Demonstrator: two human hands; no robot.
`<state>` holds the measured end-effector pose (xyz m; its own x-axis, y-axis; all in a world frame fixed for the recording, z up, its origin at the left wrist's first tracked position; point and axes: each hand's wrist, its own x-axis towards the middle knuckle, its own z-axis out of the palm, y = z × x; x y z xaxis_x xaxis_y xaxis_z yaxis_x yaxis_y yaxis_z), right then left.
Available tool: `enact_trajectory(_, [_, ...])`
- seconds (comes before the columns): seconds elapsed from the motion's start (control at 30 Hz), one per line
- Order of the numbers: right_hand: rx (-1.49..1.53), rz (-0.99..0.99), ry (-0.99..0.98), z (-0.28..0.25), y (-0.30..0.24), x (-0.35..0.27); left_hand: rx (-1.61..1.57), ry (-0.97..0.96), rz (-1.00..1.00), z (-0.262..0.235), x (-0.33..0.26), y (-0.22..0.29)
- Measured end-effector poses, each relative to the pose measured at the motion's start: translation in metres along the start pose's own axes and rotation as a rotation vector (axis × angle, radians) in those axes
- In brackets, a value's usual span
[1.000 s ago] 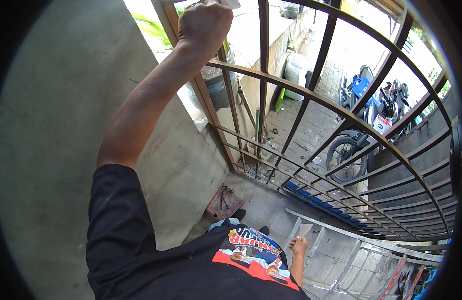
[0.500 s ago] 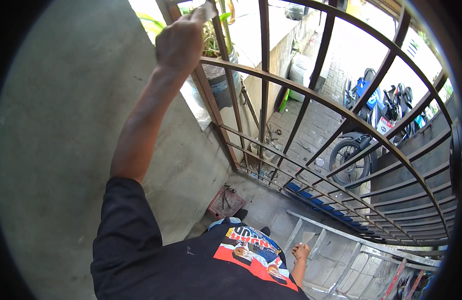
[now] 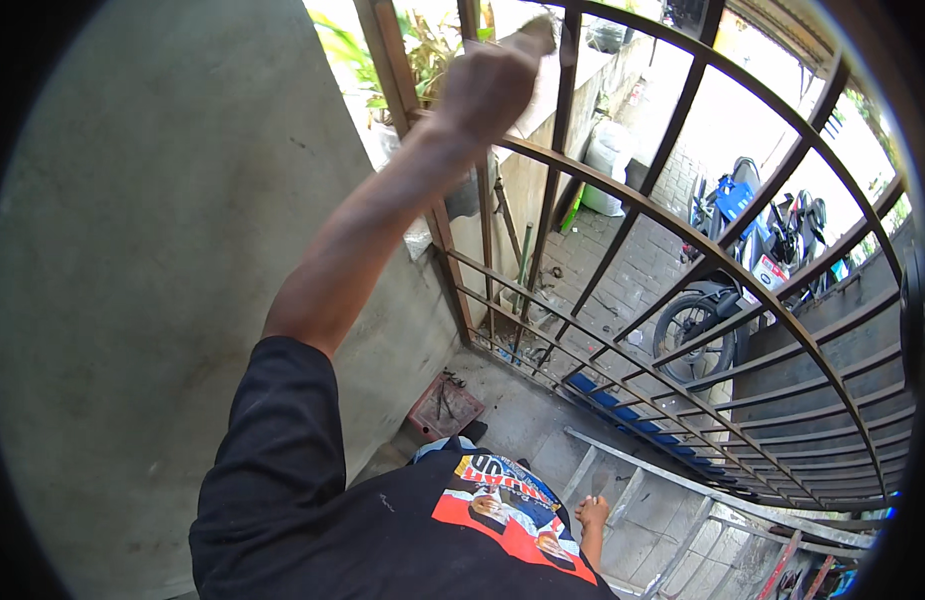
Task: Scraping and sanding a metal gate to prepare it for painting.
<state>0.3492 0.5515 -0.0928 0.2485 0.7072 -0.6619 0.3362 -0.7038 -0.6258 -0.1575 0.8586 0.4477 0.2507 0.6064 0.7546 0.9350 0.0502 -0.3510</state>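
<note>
My left hand is raised high in front of the brown metal grille, slightly blurred. Its fingers are closed on a small flat greyish piece, whose kind I cannot make out, close to an upright bar. Low down, my right hand is closed around a putty knife. The thin, roughly triangular blade points up from the fist, and the fingers hide its handle.
A grey wall rises on the left. An aluminium ladder lies at lower right. A reddish tray with tools sits in the floor corner. Beyond the grille are potted plants, a white sack and a motorcycle.
My left hand has swung right and a little down along the grille, still holding the flat piece. My right hand stays low with the putty knife, slightly lower and further left.
</note>
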Motion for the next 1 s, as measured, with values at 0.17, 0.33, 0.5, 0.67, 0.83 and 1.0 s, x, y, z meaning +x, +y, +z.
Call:
enact_trajectory(0.17, [-0.054, 0.057, -0.046, -0.005, 0.019, -0.013, -0.283, 0.110, -0.256, -0.047, -0.016, 0.023])
enact_trajectory(0.33, [-0.039, 0.107, -0.016, -0.005, 0.029, -0.023, -1.009, 0.096, -0.833, -0.019, -0.021, -0.027])
enact_trajectory(0.5, [-0.223, -0.030, 0.008, -0.009, 0.002, -0.048, -2.194, 0.864, -1.122, 0.042, 0.015, -0.096])
enact_trajectory(0.67, [-0.236, -0.031, 0.045, -0.012, -0.017, -0.073, -2.407, 0.831, -1.295, 0.010, 0.071, -0.111])
enact_trajectory(0.83, [-0.165, -0.002, 0.010, -0.015, -0.010, -0.070, -2.937, 0.625, -0.766, -0.006, 0.035, -0.093])
enact_trajectory(1.0, [-0.061, 0.103, -0.040, -0.016, 0.019, -0.045, -2.337, 1.075, -2.083, -0.065, 0.082, -0.079])
